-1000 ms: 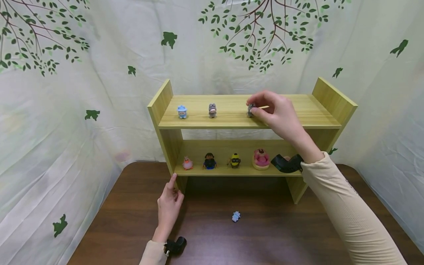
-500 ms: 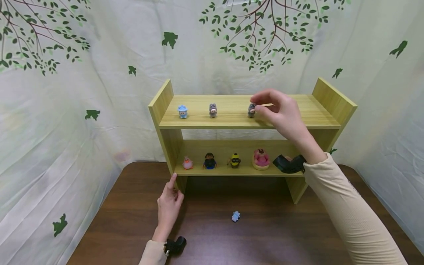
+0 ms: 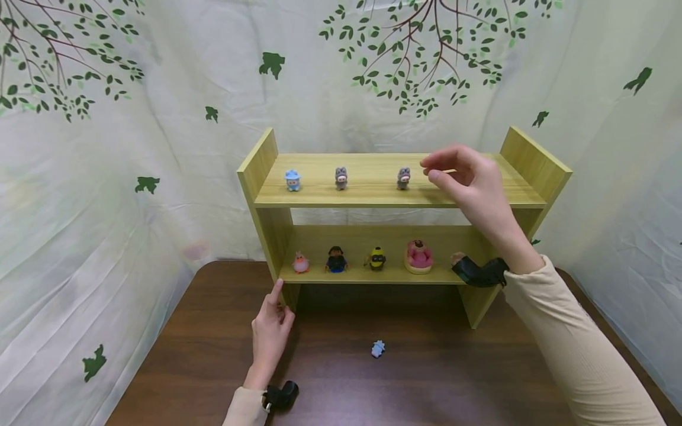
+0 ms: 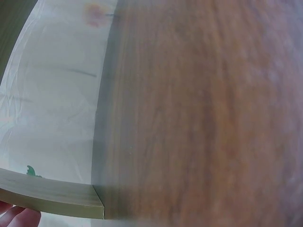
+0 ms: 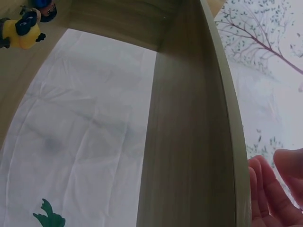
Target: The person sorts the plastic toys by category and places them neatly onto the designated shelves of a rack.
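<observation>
A grey figurine with ears (image 3: 403,178) stands upright on the upper board of a light wooden shelf (image 3: 373,197). Just right of it, apart from it, is my right hand (image 3: 471,186), thumb and fingers parted and holding nothing. To the left stand another grey figurine (image 3: 341,178) and a blue figurine with a hat (image 3: 292,180). My left hand (image 3: 270,331) touches the shelf's left front edge with its outstretched index finger. In the left wrist view, fingertips (image 4: 23,218) show beside a wooden board. A small light-blue figurine (image 3: 378,349) lies on the table.
The lower board holds a pink figurine (image 3: 301,262), a dark-haired figurine (image 3: 336,260), a yellow-and-black figurine (image 3: 377,259) and a pink bear on a round base (image 3: 418,257). Side panels (image 3: 538,163) rise at both ends. A leaf-printed cloth (image 3: 160,118) hangs behind the brown table (image 3: 330,390).
My right hand has let go of the grey figurine on the upper board and moved right, away from it. The figurine stays standing. My left hand keeps its place.
</observation>
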{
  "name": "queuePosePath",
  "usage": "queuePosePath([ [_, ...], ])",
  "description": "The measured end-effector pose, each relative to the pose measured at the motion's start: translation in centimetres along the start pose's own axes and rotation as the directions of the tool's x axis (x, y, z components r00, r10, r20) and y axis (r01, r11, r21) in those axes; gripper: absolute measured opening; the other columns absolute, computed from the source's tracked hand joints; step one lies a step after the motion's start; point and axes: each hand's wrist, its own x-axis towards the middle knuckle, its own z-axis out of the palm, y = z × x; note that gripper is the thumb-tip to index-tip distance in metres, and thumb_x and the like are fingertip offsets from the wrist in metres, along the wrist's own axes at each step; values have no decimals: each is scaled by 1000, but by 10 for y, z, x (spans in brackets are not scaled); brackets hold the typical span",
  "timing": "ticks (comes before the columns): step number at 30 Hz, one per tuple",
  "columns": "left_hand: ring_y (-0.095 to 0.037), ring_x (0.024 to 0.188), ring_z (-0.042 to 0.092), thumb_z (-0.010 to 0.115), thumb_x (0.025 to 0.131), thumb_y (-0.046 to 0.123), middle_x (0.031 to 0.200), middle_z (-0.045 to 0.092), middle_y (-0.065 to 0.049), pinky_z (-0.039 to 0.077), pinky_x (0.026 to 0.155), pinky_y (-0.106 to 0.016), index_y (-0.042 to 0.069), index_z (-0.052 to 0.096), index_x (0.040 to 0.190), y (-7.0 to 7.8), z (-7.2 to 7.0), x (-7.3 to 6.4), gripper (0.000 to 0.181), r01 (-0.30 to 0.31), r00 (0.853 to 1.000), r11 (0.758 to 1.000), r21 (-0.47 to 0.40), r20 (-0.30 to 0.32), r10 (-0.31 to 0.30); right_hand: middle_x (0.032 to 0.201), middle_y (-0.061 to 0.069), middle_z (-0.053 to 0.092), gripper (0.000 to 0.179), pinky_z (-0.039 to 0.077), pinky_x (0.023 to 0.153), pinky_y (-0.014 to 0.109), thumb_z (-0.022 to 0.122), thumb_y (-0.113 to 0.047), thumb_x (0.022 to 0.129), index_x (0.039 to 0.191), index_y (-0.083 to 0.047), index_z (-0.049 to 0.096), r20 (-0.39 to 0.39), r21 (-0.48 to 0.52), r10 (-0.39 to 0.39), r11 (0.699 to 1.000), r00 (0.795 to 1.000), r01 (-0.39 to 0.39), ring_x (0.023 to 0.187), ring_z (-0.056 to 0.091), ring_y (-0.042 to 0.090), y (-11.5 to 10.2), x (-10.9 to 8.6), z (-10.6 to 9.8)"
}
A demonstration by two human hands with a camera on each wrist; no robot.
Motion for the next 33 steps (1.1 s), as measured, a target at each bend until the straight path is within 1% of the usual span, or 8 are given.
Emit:
queuePosePath([
  [7, -12, 56, 48, 62, 72, -16, 78, 47, -7, 43, 47, -32, 21, 36, 144, -1, 0, 0, 85, 3, 1000, 1000, 2, 3, -3, 100, 10, 65, 16, 50, 78, 23, 61, 2, 90, 104, 8, 63, 16, 15, -24, 1000, 1000, 23, 90, 63, 20, 1, -10, -4],
  [10, -12, 56, 47, 62, 72, -16, 78, 47, -8, 42, 47, -31, 21, 36, 144, 0, -1, -1, 85, 8, 1000, 1000, 4, 7, -8, 100, 11, 66, 15, 50, 77, 23, 60, 4, 89, 103, 9, 64, 18, 36, -26, 999, 999, 26, 89, 64, 22, 0, -14, -4],
  [14, -12, 56, 47, 62, 73, -16, 78, 47, -8, 42, 47, -31, 22, 36, 144, 0, 0, -1, 85, 11, 1000, 1000, 4, 10, -11, 100, 14, 65, 15, 51, 77, 24, 60, 5, 89, 103, 9, 63, 25, 72, -26, 997, 999, 24, 88, 63, 21, 0, -20, -4],
  [20, -11, 56, 45, 62, 72, -16, 78, 47, -7, 41, 47, -31, 22, 36, 144, 0, 0, -1, 85, 0, 1000, 1000, 6, 3, 0, 99, 13, 66, 15, 50, 79, 23, 60, 6, 88, 103, 10, 63, 38, 106, -46, 994, 998, 42, 89, 63, 19, 0, -28, -6],
  [23, -10, 56, 44, 62, 72, -16, 77, 47, -7, 41, 47, -30, 21, 36, 144, 0, 0, 0, 85, -5, 1000, 1000, 8, 0, 5, 99, 13, 66, 16, 50, 79, 23, 60, 7, 88, 103, 10, 63, 47, 117, -56, 992, 997, 50, 89, 63, 19, 0, -31, -5],
  [27, -10, 56, 43, 63, 72, -16, 77, 47, -7, 40, 47, -29, 21, 36, 144, 0, 0, 0, 85, -7, 1000, 1000, 8, -1, 7, 100, 13, 66, 16, 50, 78, 22, 60, 7, 88, 103, 9, 64, 62, 88, -54, 995, 997, 48, 90, 63, 17, -1, -36, -4],
  [33, -9, 56, 42, 62, 72, -16, 78, 47, -7, 40, 47, -29, 21, 37, 144, 0, 0, -1, 85, -8, 1000, 1000, 6, -6, 8, 99, 14, 66, 15, 50, 77, 22, 60, 8, 88, 102, 9, 63, 81, 123, -61, 991, 995, 51, 89, 63, 18, 0, -42, -2],
])
